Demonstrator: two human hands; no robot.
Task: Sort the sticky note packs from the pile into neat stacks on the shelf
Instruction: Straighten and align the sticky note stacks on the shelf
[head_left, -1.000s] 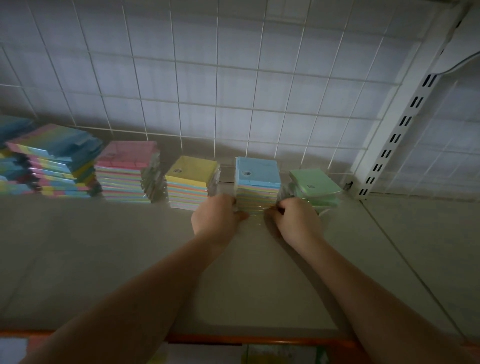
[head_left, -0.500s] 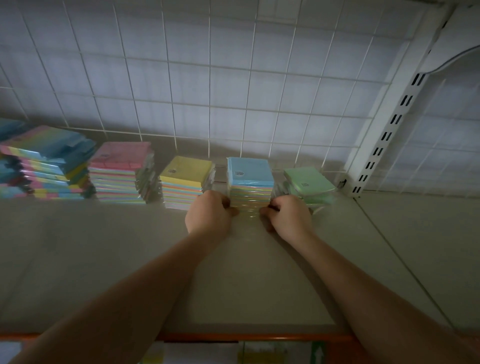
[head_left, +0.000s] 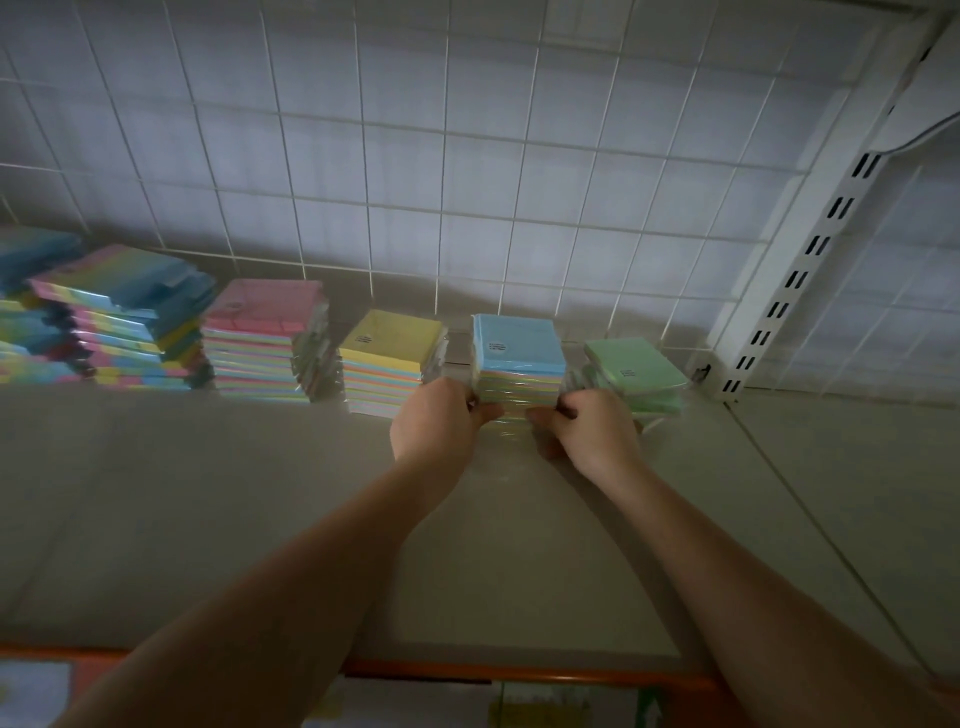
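Little has changed since the earlier frames: both hands were already pressed against the blue-topped stack (head_left: 519, 364), and the grip has been kept, with only a slight shift of the view. The left hand (head_left: 434, 418) is clamped on the stack's left side, fingers curled round its edge, and the right hand (head_left: 589, 428) is clamped on its right side in the same way. The two hands are held apart by the width of the stack, with the thumbs laid across its lower front.

The blue-topped stack is stood on the shelf (head_left: 260, 493), close to the wire grid (head_left: 467, 182) at the back. Just beside it on the right, a lower green stack (head_left: 636, 366) is seen, partly covered by the right hand. On the left, a yellow-topped stack (head_left: 392, 358) is placed just beside the left hand, followed by a pink-topped stack (head_left: 265, 338). Further left, a looser pile (head_left: 119, 317) of mixed pastel packs is heaped unevenly and cut off by the frame edge.

A white slotted upright (head_left: 810, 260) is fixed at the right end of the grid. An orange edge (head_left: 519, 673) is seen along the shelf's front.
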